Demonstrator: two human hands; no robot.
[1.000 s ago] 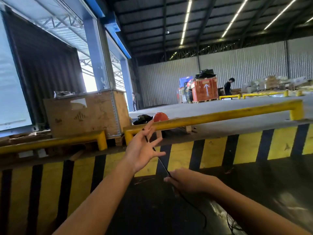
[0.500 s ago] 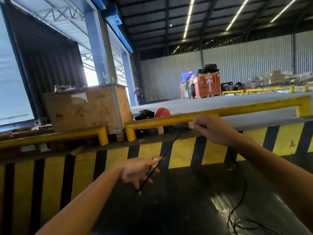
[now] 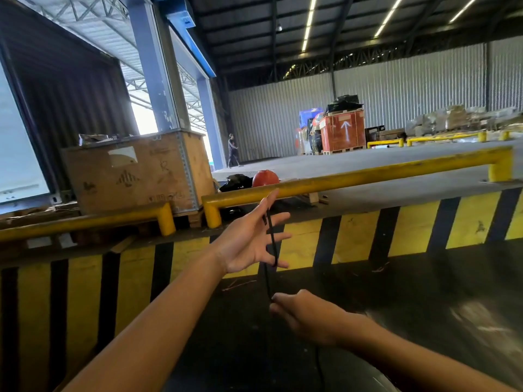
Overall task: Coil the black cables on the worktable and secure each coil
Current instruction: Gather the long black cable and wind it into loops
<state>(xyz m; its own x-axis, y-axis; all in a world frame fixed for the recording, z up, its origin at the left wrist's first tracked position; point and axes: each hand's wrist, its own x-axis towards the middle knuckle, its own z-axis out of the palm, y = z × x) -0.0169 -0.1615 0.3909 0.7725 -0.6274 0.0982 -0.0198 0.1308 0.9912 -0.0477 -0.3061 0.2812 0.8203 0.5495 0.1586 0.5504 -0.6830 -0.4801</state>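
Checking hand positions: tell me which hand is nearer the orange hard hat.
Left. The left hand is raised just below the orange hard hat; the right hand sits lower, farther away.

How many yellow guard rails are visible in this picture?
4. One low rail at left below the wooden crate, one long rail beyond the hands, and two small rails far back: and. Others may be hidden.
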